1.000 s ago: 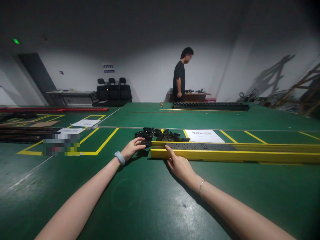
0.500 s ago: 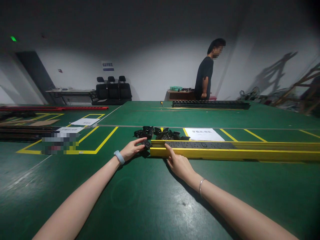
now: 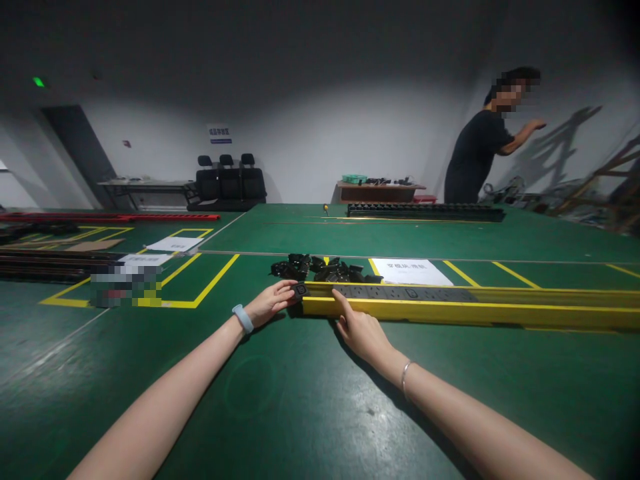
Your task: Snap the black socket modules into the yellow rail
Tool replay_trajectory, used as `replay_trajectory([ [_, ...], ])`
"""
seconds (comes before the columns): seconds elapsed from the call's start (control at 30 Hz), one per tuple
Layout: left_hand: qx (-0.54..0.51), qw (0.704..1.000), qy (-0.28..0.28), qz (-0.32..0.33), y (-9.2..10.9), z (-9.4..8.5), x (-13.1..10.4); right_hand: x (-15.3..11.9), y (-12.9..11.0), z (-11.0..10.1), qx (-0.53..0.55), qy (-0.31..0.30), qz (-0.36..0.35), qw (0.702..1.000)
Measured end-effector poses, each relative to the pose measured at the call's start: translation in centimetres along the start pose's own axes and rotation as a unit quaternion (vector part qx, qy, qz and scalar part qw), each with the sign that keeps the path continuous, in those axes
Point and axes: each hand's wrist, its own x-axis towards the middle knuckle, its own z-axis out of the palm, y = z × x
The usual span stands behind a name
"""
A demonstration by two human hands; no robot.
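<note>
A long yellow channel rail (image 3: 425,313) lies across the green table, with a row of black socket modules (image 3: 385,293) seated inside it. At its left end, my left hand (image 3: 270,303) is closed on a single black socket module (image 3: 301,291), whose edge meets the channel's mouth. My right hand (image 3: 361,333) reaches over the near wall; its index finger is stretched out onto the leftmost part of the row, the other fingers are loosely bent, and it grips nothing. Just behind the rail's left end lies a pile of loose black modules (image 3: 340,271).
Behind the rail lies a white paper sign (image 3: 411,271) among yellow tape marks. Dark rails (image 3: 425,212) lie at the table's far side. More dark rails (image 3: 50,265) are on the left. Beyond the table, a person in black (image 3: 473,157) stands at the right.
My left hand has brought the socket module right up against the rail's left end. My right hand stays almost where it was. The person behind has moved right and raised an arm.
</note>
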Motion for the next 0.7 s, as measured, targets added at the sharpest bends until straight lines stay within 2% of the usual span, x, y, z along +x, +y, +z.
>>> replay_trajectory([
  [0.1,0.006,1.000,-0.002,0.009,0.1,0.3,-0.2,0.0,0.0,0.0,0.003,0.000,-0.001,1.000],
  [0.27,0.031,0.999,0.029,0.011,0.0,0.7,-0.2,0.0,0.0,0.0,0.000,-0.003,-0.001,1.000],
  [0.47,-0.001,0.999,0.042,0.016,-0.5,1.3,0.1,0.1,-0.1,0.0,-0.010,-0.012,0.006,1.000],
  [0.7,0.007,0.998,0.060,0.012,-0.7,0.9,0.3,0.0,-0.1,0.1,-0.008,-0.004,0.006,1.000],
])
